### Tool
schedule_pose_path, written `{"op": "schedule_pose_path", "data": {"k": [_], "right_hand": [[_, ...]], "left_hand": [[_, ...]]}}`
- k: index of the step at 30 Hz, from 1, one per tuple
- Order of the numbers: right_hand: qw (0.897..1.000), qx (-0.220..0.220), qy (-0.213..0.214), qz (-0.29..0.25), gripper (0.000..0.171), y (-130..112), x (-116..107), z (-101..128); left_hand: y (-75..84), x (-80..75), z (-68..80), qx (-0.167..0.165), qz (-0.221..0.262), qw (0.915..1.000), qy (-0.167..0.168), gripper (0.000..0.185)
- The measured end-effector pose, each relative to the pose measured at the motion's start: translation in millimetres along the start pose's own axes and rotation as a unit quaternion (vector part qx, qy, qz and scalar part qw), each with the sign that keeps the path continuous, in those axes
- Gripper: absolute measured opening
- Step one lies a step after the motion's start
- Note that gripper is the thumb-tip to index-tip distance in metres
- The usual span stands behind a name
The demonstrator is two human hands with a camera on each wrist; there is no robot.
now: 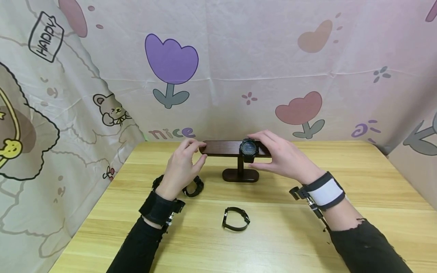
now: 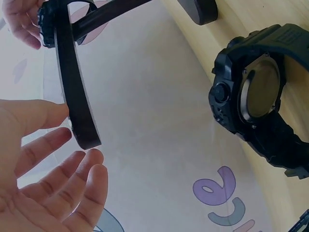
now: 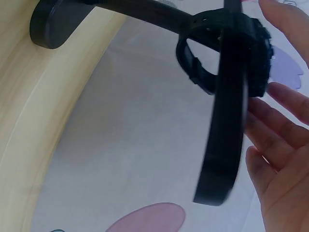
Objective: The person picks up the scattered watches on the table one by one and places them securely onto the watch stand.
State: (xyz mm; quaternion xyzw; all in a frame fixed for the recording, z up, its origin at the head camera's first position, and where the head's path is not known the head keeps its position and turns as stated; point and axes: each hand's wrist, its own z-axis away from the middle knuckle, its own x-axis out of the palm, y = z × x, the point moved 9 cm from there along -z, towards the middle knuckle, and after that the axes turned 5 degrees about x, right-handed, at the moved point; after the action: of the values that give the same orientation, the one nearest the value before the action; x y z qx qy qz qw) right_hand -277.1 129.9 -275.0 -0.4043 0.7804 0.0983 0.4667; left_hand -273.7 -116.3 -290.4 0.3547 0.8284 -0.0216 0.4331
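Observation:
A dark wooden watch stand (image 1: 218, 148) with a crossbar on a post and oval foot stands at the table's back. A black digital wristwatch (image 1: 249, 148) hangs round the crossbar, right of the post. My right hand (image 1: 283, 157) holds this watch, fingers at its upper edge and thumb at its lower edge. The fingertips beside the watch case show in the right wrist view. My left hand (image 1: 182, 167) pinches the left end of the crossbar between thumb and forefinger. In the left wrist view the thumb touches the bar (image 2: 77, 87) near its tip.
Another black watch (image 1: 194, 187) lies on its side by my left wrist, its metal back showing in the left wrist view. A slim black watch (image 1: 236, 219) stands on edge at the front middle. The wooden table (image 1: 290, 235) meets a printed cloth (image 1: 232, 57) behind.

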Motion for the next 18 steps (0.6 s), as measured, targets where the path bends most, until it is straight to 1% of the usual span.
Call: {"op": "schedule_pose_path", "data": {"k": [5, 11, 15, 18], "right_hand": [[1.000, -0.011, 0.008, 0.007, 0.082, -10, -7, 5], [0.999, -0.046, 0.021, 0.012, 0.082, -30, -16, 11], [0.998, -0.062, 0.022, 0.017, 0.080, -42, -18, 14], [0.997, -0.070, 0.019, 0.023, 0.078, -51, -19, 17]], "left_hand": [[2.7, -2.7, -0.4, -0.001, -0.002, 1.0000, -0.003, 0.029], [10.4, -9.4, -1.1, 0.007, -0.007, 0.9999, -0.009, 0.027], [19.6, -15.0, -1.2, 0.025, -0.011, 0.9994, -0.020, 0.026], [28.8, -18.4, -1.1, 0.046, -0.019, 0.9982, -0.033, 0.026]]}}
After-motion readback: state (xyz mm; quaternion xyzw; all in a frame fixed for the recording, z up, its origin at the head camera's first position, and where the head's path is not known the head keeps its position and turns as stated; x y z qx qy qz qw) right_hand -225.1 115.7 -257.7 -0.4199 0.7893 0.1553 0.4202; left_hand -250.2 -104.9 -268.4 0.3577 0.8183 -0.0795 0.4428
